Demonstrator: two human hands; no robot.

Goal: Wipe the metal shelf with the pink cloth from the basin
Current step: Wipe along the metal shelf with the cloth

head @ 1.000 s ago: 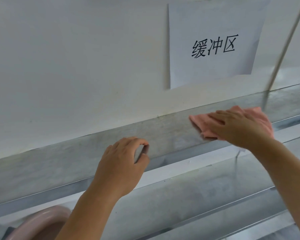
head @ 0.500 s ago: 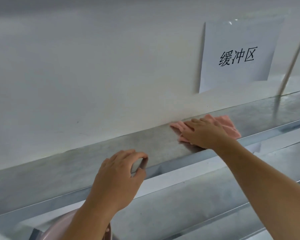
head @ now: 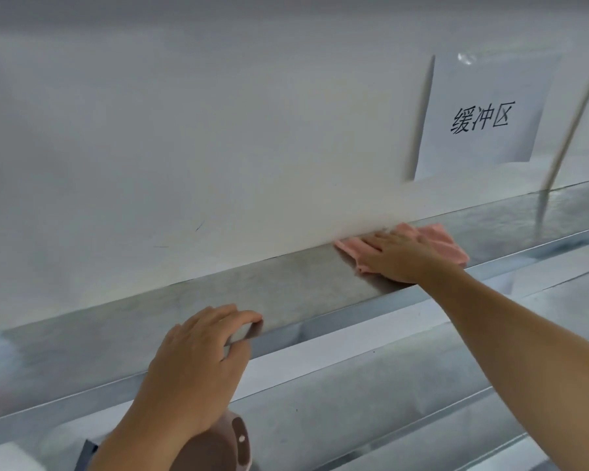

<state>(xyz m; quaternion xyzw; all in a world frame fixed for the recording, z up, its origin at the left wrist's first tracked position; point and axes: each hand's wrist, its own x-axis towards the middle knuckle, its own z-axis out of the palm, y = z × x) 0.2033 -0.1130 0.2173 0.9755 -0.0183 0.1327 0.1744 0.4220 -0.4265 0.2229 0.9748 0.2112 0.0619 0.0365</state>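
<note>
Against the white wall, just below and left of the paper sign [head: 483, 117], the right hand [head: 402, 258] lies flat with fingers spread, pressing the pink cloth [head: 436, 237] onto the top of the metal shelf [head: 286, 287]. The cloth is bunched under the palm, with its edges showing past the fingertips toward the wall and out to the right of the wrist. It sits on the shelf's upper tier, touching the seam where shelf meets wall.

Left of the sign and nearer the camera, the left hand [head: 201, 362] curls over the front lip of the same tier, fingers on top and thumb underneath, clamped on the edge as a brace. Below that hand, part of a pinkish rounded object [head: 228, 447] shows, likely the basin, though too little is visible to be sure.

The cloth is out of the basin and wiping is under way, so the task looks to be in its middle. The stretch of shelf right of the cloth appears shinier, while the stretch between the two hands looks duller and streaky, which suggests it remains to be wiped. The lower tiers show no clear sign of cleaning either way.
</note>
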